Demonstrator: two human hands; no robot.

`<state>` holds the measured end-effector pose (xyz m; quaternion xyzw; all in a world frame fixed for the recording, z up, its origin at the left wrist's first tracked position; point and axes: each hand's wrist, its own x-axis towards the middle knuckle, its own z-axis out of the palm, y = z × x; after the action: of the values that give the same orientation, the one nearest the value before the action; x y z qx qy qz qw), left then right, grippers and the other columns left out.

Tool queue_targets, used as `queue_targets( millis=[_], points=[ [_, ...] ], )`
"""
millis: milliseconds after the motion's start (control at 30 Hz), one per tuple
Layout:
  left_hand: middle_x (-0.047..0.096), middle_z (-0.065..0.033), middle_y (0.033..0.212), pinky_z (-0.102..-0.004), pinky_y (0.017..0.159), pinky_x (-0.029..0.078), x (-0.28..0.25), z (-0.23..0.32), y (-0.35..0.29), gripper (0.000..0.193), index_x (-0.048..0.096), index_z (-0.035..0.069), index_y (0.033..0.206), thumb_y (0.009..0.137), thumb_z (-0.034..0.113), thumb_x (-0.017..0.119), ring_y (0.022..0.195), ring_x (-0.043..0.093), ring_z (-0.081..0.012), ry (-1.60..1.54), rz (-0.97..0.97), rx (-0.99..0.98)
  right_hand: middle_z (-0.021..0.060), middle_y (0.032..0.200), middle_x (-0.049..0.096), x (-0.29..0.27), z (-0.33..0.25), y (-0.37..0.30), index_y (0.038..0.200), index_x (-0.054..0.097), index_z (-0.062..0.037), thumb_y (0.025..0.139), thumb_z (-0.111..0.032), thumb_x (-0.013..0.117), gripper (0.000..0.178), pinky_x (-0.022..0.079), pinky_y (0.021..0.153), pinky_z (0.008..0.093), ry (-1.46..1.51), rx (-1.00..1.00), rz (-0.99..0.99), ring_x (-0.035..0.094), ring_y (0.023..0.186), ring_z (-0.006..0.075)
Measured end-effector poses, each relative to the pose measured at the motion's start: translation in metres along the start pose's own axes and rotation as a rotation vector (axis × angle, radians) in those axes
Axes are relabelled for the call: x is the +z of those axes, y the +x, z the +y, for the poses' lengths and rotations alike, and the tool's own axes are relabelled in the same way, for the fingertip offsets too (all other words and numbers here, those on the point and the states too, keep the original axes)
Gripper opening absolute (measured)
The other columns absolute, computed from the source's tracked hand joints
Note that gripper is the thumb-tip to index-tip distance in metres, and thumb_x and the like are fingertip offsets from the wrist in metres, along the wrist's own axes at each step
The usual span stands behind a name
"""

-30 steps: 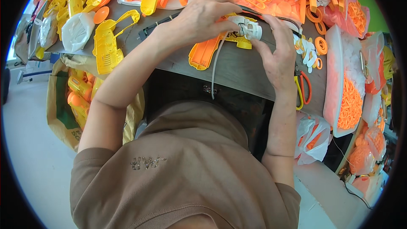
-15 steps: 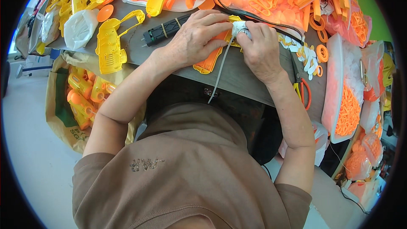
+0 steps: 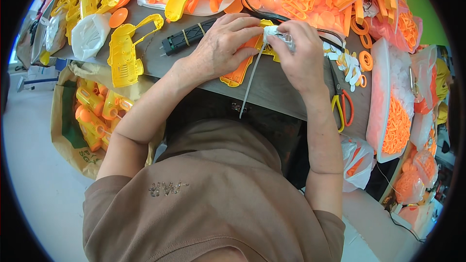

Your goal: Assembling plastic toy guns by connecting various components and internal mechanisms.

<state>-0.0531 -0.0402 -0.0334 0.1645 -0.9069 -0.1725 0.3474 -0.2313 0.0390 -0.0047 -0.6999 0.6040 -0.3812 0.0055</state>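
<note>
My left hand [image 3: 224, 44] lies over a toy shell half with an orange handle [image 3: 238, 72] and yellow edges, on the table's near side. Its fingers bend around the shell, and their tips come close to a small white plastic part [image 3: 270, 33]. My right hand [image 3: 302, 53] pinches that part from the right, with a clear piece showing between thumb and fingers. From the white part a thin pale tube or strip [image 3: 252, 80] hangs past the table edge. Much of the shell is hidden beneath my hands.
Left of my hands are a black part with bands [image 3: 187, 38], a yellow shell half [image 3: 125, 58] and a white bag [image 3: 91, 36]. Scissors [image 3: 341, 106], white pieces [image 3: 352, 65] and a tub of orange parts [image 3: 381, 102] are at right. A paper bag [image 3: 65, 131] stands below.
My right hand has turned and risen slightly, so the clear piece now shows. My right forearm has swung a little to the left. My left hand stays almost in place.
</note>
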Motion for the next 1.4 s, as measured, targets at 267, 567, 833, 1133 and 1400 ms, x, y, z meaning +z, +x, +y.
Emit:
queue_targets(
  millis=[267,567,833,1133,1400],
  points=[
    [0.059,-0.0132,0.112,-0.0394,0.093,0.043,0.001,-0.001,-0.001,0.035,0.062,-0.001,0.103,0.071,0.009,0.07,0.108,0.053,-0.0296,-0.037,0.03,-0.033,0.0105,0.09,0.06,0.007,0.011,0.002,0.087,0.06,-0.0004,0.078,-0.004,0.064,0.011,0.045,0.078,0.0334,0.033,0.108,-0.093,0.058,0.086,0.0231],
    [0.057,-0.0135,0.119,-0.0412,0.096,0.043,0.002,-0.003,-0.003,0.04,0.059,0.0,0.112,0.075,0.011,0.069,0.114,0.051,-0.0325,-0.041,-0.004,-0.039,0.0075,0.099,0.06,0.03,0.02,-0.012,0.085,0.061,0.0001,0.079,0.0,0.062,0.006,0.044,0.082,0.0282,0.33,0.262,0.123,0.056,0.093,0.017],
    [0.055,-0.0147,0.12,-0.0428,0.097,0.041,0.008,-0.005,-0.009,0.038,0.058,0.001,0.114,0.078,0.008,0.066,0.115,0.049,-0.0343,-0.024,0.067,0.024,0.0097,0.104,0.06,0.033,0.016,-0.02,0.091,0.061,-0.0002,0.081,-0.003,0.062,0.01,0.044,0.085,0.0296,0.228,0.206,0.15,0.056,0.096,0.0194],
    [0.056,-0.0161,0.113,-0.0479,0.092,0.041,-0.036,0.029,-0.021,0.034,0.06,0.001,0.106,0.073,0.007,0.069,0.106,0.052,-0.0365,0.007,0.084,0.026,0.0152,0.099,0.06,-0.005,-0.035,-0.056,0.099,0.058,0.0009,0.075,0.006,0.066,0.026,0.046,0.083,0.0352,0.01,-0.026,0.177,0.058,0.093,0.0292],
    [0.063,-0.01,0.077,-0.0283,0.054,0.047,-0.027,0.083,-0.091,0.023,0.062,-0.005,0.095,0.081,0.011,0.072,0.064,0.06,-0.0156,-0.523,-0.307,-0.538,0.0068,0.08,0.06,-0.054,-0.028,-0.123,0.092,0.058,0.0024,0.086,0.004,0.058,0.007,0.048,0.061,0.0244,0.114,0.397,0.214,0.055,0.066,0.0103]
  ],
)
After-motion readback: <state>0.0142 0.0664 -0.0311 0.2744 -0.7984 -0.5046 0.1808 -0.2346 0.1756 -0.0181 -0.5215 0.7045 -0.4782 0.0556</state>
